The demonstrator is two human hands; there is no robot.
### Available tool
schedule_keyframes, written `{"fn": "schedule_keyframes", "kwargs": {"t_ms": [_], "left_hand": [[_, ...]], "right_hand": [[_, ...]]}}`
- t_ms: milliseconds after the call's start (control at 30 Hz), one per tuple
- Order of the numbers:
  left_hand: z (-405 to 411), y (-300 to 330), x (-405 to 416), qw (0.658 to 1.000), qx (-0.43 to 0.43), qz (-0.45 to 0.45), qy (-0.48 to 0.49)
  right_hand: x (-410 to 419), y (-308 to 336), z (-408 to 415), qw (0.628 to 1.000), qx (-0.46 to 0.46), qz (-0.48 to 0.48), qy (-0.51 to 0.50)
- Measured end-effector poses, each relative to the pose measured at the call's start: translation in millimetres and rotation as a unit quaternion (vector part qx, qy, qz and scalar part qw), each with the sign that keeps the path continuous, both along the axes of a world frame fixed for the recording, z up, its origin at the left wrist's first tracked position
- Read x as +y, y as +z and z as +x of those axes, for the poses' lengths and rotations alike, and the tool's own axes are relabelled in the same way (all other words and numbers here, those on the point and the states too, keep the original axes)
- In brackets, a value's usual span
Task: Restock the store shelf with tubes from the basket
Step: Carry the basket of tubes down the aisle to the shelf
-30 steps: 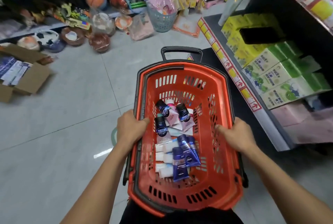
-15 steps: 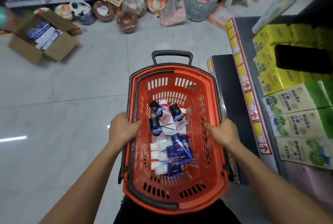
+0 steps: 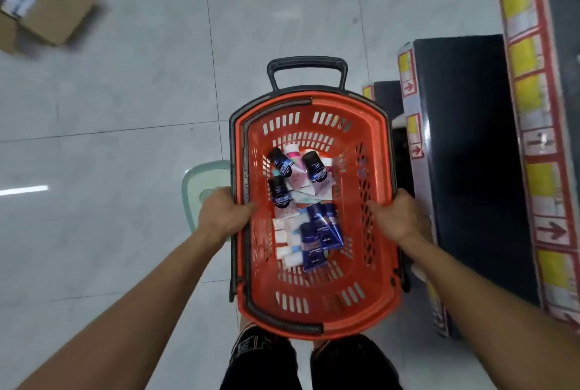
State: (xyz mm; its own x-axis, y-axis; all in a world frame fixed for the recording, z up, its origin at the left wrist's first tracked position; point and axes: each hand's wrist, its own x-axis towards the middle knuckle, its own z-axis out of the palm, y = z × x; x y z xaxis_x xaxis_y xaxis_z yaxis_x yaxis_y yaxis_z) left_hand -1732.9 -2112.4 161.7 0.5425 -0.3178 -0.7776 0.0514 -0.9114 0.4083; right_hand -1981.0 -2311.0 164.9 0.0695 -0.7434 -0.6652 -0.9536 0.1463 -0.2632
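The tiled floor (image 3: 125, 107) is stretching out beneath you, with the dark store shelf (image 3: 464, 169) sitting just right of the basket. You are holding the orange basket (image 3: 314, 305) over your feet. Your left hand (image 3: 224, 215) is gripping the basket's left rim, fingers curled over it; your right hand (image 3: 397, 217) is gripping the right rim likewise. The tubes (image 3: 317, 237) are lying jumbled on the basket's bottom, dark blue ones beside white and pink ones.
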Motion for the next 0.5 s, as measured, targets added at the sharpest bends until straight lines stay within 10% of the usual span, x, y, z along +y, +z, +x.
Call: {"fn": "schedule_keyframes", "kwargs": {"t_ms": [500], "left_hand": [[-6.5, -260.0, -22.6, 0.991, 0.074, 0.004, 0.113]], "right_hand": [[-31.2, -265.9, 24.5, 0.986, -0.027, 0.032, -0.158]]}}
